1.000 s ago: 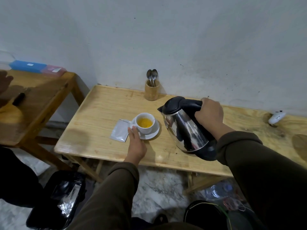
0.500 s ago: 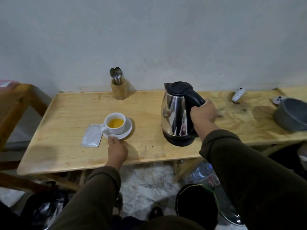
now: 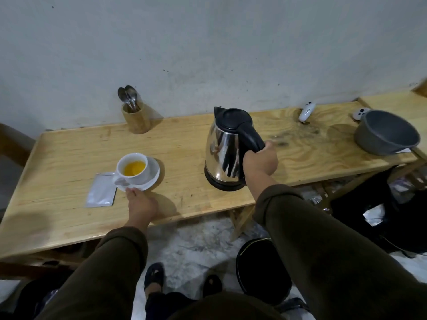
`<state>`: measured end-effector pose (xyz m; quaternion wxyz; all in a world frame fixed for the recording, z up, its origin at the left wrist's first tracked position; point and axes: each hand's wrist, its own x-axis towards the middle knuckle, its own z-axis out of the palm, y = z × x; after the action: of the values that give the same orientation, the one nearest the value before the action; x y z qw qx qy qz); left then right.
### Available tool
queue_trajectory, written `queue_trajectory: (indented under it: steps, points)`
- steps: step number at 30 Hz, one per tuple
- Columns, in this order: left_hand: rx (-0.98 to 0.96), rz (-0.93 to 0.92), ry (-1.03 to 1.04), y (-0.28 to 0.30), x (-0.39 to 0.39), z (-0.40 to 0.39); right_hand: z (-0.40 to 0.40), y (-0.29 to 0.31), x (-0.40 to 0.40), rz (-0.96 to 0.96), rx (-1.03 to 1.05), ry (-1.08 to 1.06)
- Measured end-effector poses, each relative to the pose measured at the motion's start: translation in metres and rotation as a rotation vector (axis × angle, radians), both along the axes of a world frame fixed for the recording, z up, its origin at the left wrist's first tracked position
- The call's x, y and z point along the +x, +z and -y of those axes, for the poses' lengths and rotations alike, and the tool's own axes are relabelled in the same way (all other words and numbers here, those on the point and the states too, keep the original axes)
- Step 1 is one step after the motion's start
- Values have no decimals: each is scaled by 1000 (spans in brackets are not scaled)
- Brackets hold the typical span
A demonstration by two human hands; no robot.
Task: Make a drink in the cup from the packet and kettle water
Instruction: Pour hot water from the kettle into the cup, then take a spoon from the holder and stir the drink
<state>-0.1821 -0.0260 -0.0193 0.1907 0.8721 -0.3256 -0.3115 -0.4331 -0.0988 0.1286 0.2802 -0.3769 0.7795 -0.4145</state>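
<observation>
Head view. One bench (image 3: 69,146). One cup (image 3: 132,168) of yellow liquid on one saucer (image 3: 152,179), left of centre; left hand (image 3: 141,205) fingertips pinch the saucer rim. One packet (image 3: 101,192) beside it. One kettle (image 3: 227,148) upright at centre, right hand (image 3: 260,161) clamped on its handle. One grey pot (image 3: 387,132), far right.

White cup (image 3: 135,168) with yellow-orange liquid, on white saucer (image 3: 151,179); silver packet (image 3: 100,192); mirror-steel kettle (image 3: 223,153) with black lid, handle, base; pale grained wooden table (image 3: 69,153); grey pot (image 3: 385,132); olive sleeves (image 3: 323,239).
</observation>
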Motion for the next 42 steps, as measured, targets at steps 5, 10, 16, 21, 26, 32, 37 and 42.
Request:
queue_trajectory:
  steps: [5, 10, 16, 21, 26, 32, 37, 42]
  points:
    - [43, 21, -96, -2, 8, 2, -4, -7, 2, 4, -12, -2]
    - [31, 20, -120, -7, 9, 2, -9, -13, 2, 3, -21, -6]
    - [17, 15, -167, -3, 16, -3, -10, -11, 8, -1, -16, -58]
    - [-3, 64, -239, 4, 22, -9, -22, -8, 29, -201, -84, 2]
    - [-79, -22, -233, 12, 37, -15, -34, -1, 54, -340, -125, 71]
    - [-142, -211, -139, 31, 50, -25, -44, 6, 106, -342, -101, 233]
    - [-182, -421, 13, 43, 73, -24, -35, 6, 160, -234, -39, 414]
    - [-192, -678, 99, 35, 93, -22, -3, 1, 204, -199, 157, 630]
